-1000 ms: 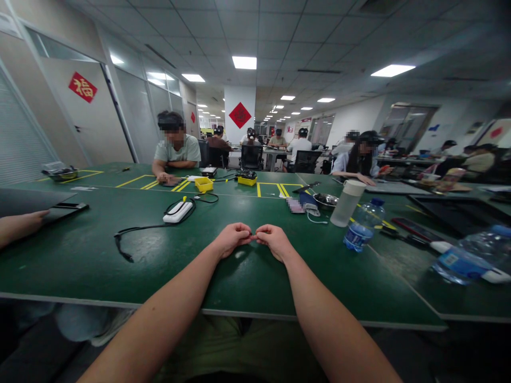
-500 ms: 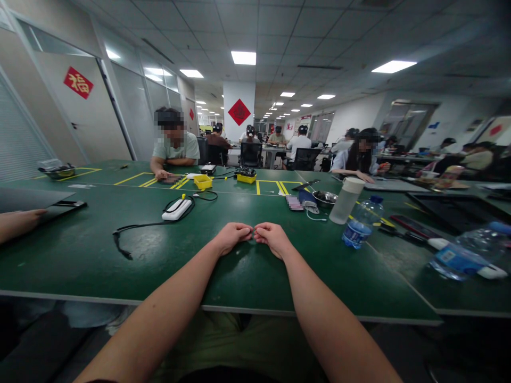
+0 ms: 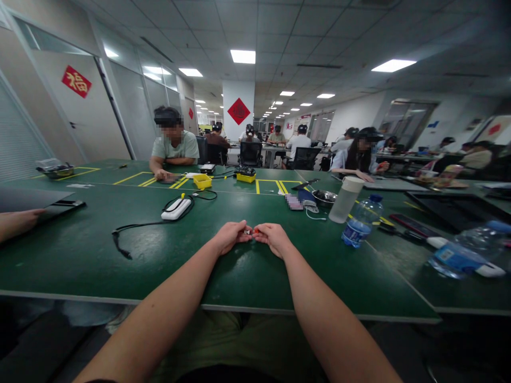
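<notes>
Above the green table [image 3: 159, 276], near its front edge, my two hands face each other with fingertips almost touching. My left hand [image 3: 232, 237] pinches a small silvery metal piece [image 3: 247, 232] between thumb and fingers. My right hand [image 3: 271, 238] is closed on a small orange-red piece [image 3: 256, 231] that shows at its fingertips. Both pieces are too small to make out in detail, and the fingers cover part of them.
A white power strip [image 3: 176, 209] with a black cable lies ahead to the left. Yellow trays [image 3: 202, 182] stand further back. On the right are a frosted bottle [image 3: 345, 201] and water bottles [image 3: 361, 222]. Another person's hand [image 3: 19, 223] rests at far left.
The fingers have parted slightly, and the silvery piece and the orange-red piece now show between the fingertips. Both hands stay in nearly the same place.
</notes>
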A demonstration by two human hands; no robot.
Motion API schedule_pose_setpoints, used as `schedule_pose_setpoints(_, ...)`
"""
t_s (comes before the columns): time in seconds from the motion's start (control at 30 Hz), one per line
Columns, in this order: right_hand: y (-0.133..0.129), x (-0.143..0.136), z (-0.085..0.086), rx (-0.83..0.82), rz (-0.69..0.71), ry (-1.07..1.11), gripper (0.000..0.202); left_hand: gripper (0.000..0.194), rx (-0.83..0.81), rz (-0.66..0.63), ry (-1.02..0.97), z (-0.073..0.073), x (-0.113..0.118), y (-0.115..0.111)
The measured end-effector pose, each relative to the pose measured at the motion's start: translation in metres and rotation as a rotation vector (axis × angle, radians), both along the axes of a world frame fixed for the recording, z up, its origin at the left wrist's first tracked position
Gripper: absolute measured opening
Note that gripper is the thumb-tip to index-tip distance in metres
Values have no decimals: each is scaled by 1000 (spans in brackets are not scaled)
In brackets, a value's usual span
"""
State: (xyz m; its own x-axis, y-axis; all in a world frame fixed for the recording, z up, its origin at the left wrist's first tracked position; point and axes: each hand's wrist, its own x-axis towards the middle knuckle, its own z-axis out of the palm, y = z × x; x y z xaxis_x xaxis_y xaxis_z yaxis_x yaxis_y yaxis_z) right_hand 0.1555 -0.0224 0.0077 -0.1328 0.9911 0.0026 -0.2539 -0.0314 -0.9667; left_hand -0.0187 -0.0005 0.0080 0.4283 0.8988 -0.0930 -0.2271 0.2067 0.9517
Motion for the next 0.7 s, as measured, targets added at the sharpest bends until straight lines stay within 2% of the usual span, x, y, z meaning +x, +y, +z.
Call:
schedule_pose_setpoints(0.23, 3, 1, -3, -8, 14, 18, 11, 35, 3, 7, 6, -2, -1, 1)
schedule_pose_setpoints(0.5, 3, 2, -5, 8, 20, 1, 10, 28, -41, 88, -21, 1, 1, 0)
schedule_pose_setpoints(0.7, 5, 1, -7, 19, 9, -31, 9, 33, -51, 73, -16, 3, 1, -2)
